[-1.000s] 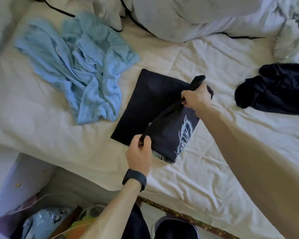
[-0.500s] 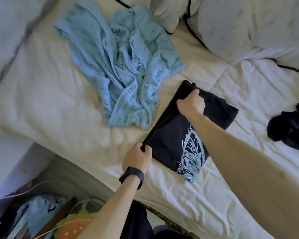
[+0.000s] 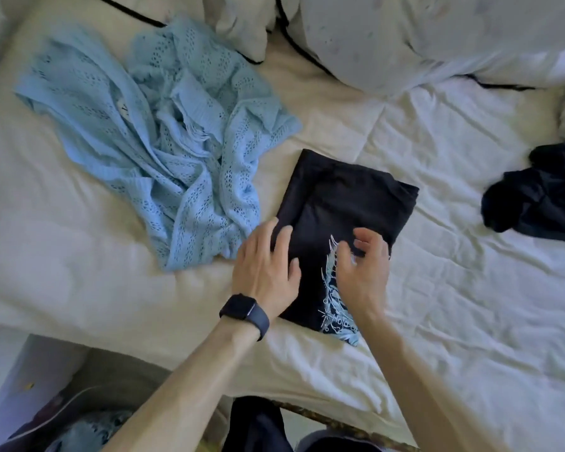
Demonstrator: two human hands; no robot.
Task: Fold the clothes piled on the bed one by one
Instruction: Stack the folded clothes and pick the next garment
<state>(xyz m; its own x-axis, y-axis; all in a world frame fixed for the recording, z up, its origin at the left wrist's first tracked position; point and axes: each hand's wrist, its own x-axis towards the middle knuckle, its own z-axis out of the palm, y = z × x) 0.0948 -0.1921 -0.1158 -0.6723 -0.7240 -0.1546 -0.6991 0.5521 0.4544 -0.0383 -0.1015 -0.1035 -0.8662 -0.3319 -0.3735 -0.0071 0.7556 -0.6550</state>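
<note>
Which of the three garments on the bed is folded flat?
The black T-shirt with the pale blue print, lying in a neat rectangle. The light blue openwork knit and the dark garment at the right edge both lie crumpled.

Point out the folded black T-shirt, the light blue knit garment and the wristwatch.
folded black T-shirt [image 3: 343, 203]: head view, plain dark upper panel.
light blue knit garment [image 3: 163, 141]: head view, crumpled middle.
wristwatch [image 3: 241, 307]: head view, its dark face.

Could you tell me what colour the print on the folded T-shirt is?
The print is pale blue on the black T-shirt; head view shows it best.
</note>
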